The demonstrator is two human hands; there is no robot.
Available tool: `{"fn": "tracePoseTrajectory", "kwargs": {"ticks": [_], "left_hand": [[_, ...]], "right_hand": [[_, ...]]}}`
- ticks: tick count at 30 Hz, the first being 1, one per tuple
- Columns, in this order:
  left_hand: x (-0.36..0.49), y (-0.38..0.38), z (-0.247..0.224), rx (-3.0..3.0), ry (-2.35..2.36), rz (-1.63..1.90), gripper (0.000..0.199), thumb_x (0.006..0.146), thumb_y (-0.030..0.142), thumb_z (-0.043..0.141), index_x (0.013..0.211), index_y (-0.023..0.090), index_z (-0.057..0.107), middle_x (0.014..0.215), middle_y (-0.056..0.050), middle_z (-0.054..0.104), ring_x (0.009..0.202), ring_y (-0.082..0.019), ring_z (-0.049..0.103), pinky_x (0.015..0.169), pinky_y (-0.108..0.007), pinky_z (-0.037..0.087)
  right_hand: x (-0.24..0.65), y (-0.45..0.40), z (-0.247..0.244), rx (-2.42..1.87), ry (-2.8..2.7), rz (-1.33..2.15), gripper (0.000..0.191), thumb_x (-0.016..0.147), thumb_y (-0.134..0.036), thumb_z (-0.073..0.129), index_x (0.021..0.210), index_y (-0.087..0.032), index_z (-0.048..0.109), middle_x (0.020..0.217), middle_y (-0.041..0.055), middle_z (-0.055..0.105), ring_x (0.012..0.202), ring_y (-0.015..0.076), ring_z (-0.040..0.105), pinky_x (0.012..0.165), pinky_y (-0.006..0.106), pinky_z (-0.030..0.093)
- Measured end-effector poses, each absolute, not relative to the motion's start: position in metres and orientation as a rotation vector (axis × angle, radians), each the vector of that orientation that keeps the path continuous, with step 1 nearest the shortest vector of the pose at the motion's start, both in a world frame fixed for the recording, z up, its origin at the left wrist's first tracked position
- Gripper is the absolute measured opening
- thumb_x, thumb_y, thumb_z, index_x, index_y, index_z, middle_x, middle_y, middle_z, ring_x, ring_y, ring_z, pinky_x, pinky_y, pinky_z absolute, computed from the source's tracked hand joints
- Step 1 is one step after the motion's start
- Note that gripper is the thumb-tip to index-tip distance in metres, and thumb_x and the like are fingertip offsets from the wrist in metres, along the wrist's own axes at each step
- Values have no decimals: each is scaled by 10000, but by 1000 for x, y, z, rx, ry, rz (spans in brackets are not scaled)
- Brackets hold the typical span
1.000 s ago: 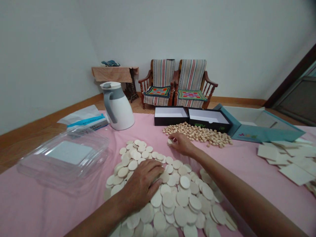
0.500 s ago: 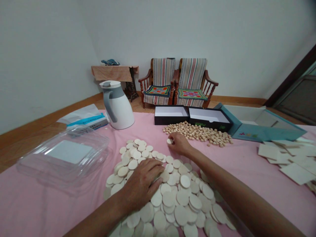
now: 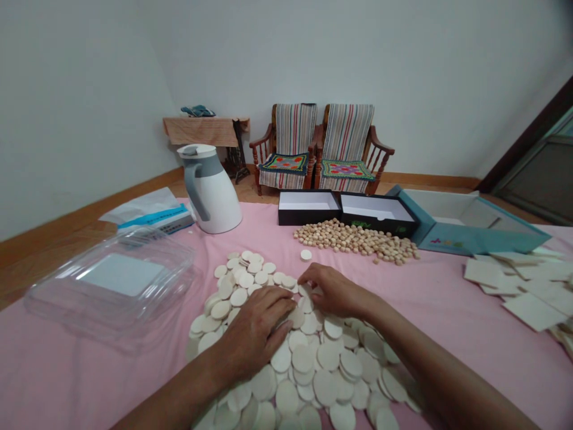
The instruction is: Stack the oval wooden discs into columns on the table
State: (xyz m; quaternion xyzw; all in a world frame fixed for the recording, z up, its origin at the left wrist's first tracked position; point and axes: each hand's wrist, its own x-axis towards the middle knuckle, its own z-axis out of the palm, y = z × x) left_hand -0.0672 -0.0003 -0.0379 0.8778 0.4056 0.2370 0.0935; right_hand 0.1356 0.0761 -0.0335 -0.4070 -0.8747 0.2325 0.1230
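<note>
Many pale round wooden discs (image 3: pixel 304 358) lie in a wide heap on the pink cloth. My left hand (image 3: pixel 262 325) rests on the left part of the heap, fingers slightly bent and thumb apart, holding nothing visible. At the heap's upper edge, my right hand (image 3: pixel 331 289) touches a disc, its thumb and forefinger spread around it without closing. A separate disc (image 3: pixel 305 255) lies on the cloth just beyond my right hand, near a pile of small wooden beads (image 3: pixel 353 237).
Two black open boxes (image 3: pixel 308 209) and a blue open box (image 3: pixel 474 239) stand behind the beads. Square wooden pieces (image 3: pixel 532 304) lie at the right. A white jug (image 3: pixel 217 200), a packet (image 3: pixel 156 221) and a clear plastic tray (image 3: pixel 120 275) are on the left.
My right hand has let go of a disc, which now lies on the cloth, and has moved back toward me to the heap. My left hand has barely moved.
</note>
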Motion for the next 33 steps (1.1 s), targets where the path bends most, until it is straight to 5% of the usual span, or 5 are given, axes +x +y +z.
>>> {"fn": "tracePoseTrajectory", "kwargs": {"ticks": [19, 33], "left_hand": [[-67, -1, -38, 2618, 1207, 691, 272, 857, 155, 497, 1113, 182, 583, 1160, -96, 579, 1104, -224, 507, 966, -428, 436], [-68, -1, -39, 2603, 1208, 693, 264, 851, 160, 511, 1104, 177, 584, 1155, -94, 579, 1100, -218, 508, 965, -413, 436]], "right_hand": [[132, 70, -30, -1461, -2663, 240, 225, 783, -124, 503, 975, -130, 618, 941, 138, 598, 880, 237, 561, 690, 302, 386], [137, 101, -39, -1405, -2394, 255, 174, 746, -154, 548, 917, -135, 571, 909, 94, 590, 867, 189, 522, 750, 269, 378]]}}
